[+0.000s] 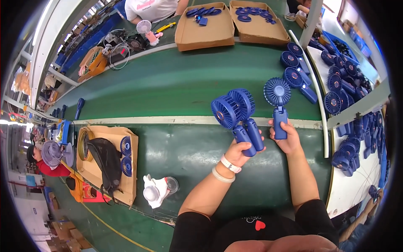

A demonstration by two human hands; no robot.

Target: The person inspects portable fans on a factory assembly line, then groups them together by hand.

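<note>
Over the near green tabletop [189, 168], left hand [241, 153] is holding a navy front fan [240, 134] and a matching rear fan [253, 130] together, thumb lying across the first, fingers wrapping behind the second; both are leaning, heads toward eleven o'clock, handles toward five. Right hand [287, 140] is curling round the handle of a single fan [280, 122], which is standing almost on a twelve-to-six axis. Key relation: this fan is sitting at about half past one from the left hand, a gap showing between its head and the paired heads. It is showing a round slatted cage, small disc at the hub, jointed neck, smooth round-cornered handle. Farther out, just past twelve from the right hand, the nearer one, three loose fans [292, 77] are lying on the far green surface [168, 92], handles pointing roughly toward five. Beyond them a white tube [321, 101] is running beside a white side table [336, 189], where more navy fans [348, 153] are crowding between two and four. Toward nine, well apart, a cardboard tray [133, 176] is carrying a black bag [105, 161] and two round fan pieces [126, 168].
</note>
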